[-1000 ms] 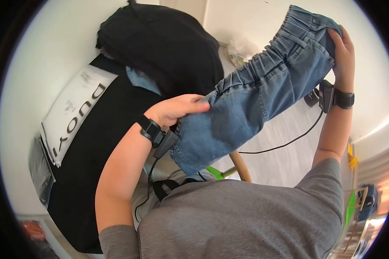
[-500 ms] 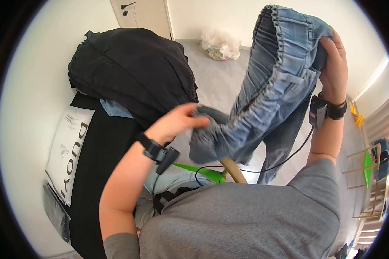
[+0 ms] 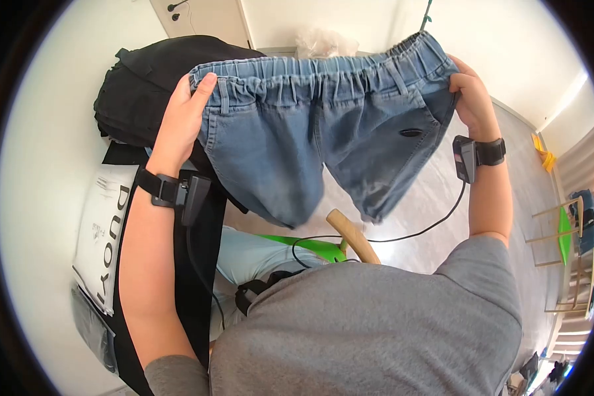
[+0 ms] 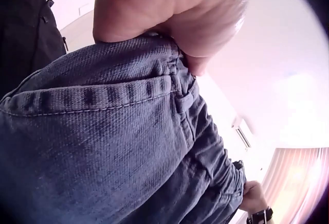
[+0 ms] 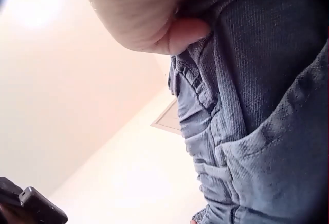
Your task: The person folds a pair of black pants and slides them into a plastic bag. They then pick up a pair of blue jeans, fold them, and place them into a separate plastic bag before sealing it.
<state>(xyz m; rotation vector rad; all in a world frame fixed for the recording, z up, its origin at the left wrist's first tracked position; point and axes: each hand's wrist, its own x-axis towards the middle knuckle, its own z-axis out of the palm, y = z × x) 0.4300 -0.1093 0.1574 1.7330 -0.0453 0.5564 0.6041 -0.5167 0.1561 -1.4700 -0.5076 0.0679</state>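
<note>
I hold the jeans [image 3: 310, 125] up, just right of the black clothes pile [image 3: 145, 79], left hand [image 3: 181, 119] and right hand [image 3: 472, 99] each curled tight around a waistband end. Best, I judge, to keep both ends level and taut so the legs hang straight.
</note>
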